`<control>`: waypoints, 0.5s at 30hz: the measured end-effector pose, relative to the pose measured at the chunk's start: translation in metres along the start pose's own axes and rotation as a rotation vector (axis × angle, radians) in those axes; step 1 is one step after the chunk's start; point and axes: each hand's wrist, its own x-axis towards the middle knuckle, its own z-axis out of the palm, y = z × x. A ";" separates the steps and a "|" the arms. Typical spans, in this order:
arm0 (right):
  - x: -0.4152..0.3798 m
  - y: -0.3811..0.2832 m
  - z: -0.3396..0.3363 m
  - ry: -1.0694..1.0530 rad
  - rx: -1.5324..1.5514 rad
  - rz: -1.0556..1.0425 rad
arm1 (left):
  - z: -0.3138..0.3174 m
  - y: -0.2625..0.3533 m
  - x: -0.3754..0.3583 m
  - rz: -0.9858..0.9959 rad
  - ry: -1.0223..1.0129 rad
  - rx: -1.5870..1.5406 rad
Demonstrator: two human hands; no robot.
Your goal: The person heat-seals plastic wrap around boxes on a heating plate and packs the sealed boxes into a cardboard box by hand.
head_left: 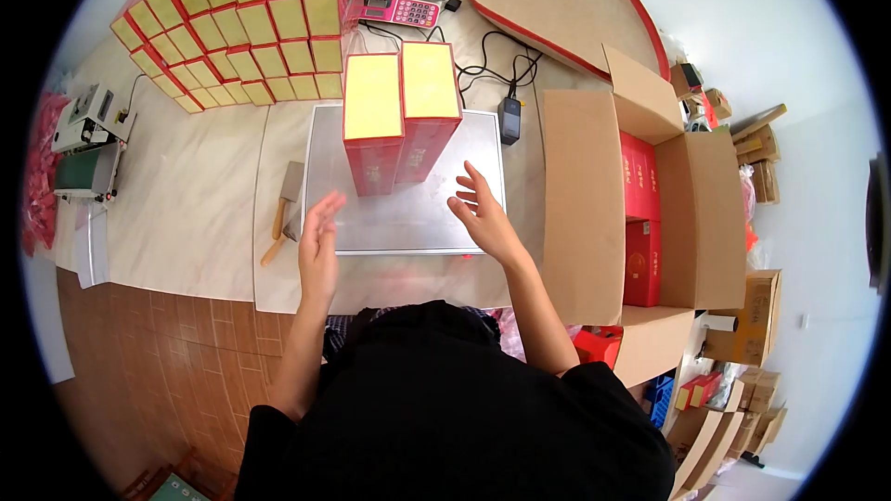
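Note:
Two red gift boxes with yellow ends stand upright side by side on a metal plate: the left gift box and the right gift box. My left hand hangs near the plate's left edge, fingers stretched out and holding nothing. Over the plate's right side, my right hand has its fingers apart, also without anything in it. Both hands are nearer to me than the boxes, one to either side, and touch neither box.
Stacked red-and-yellow boxes fill the back left. A pink-keyed scale, cables and a black adapter lie behind the plate. At right, an open carton holds several red boxes. Two wooden-handled scrapers lie left.

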 end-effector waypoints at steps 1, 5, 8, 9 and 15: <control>-0.001 0.000 0.000 0.002 0.004 0.000 | 0.000 0.000 -0.001 0.008 0.001 -0.015; -0.003 0.001 0.000 -0.002 0.016 0.021 | -0.002 0.002 -0.003 -0.001 0.012 -0.018; -0.003 0.004 0.000 -0.003 0.025 0.020 | -0.001 0.005 -0.004 -0.011 0.033 -0.022; -0.003 0.005 0.000 -0.006 0.028 0.015 | -0.001 0.007 -0.004 -0.010 0.031 -0.019; -0.002 0.014 -0.001 -0.027 0.050 0.020 | 0.004 0.007 -0.005 -0.007 0.053 -0.024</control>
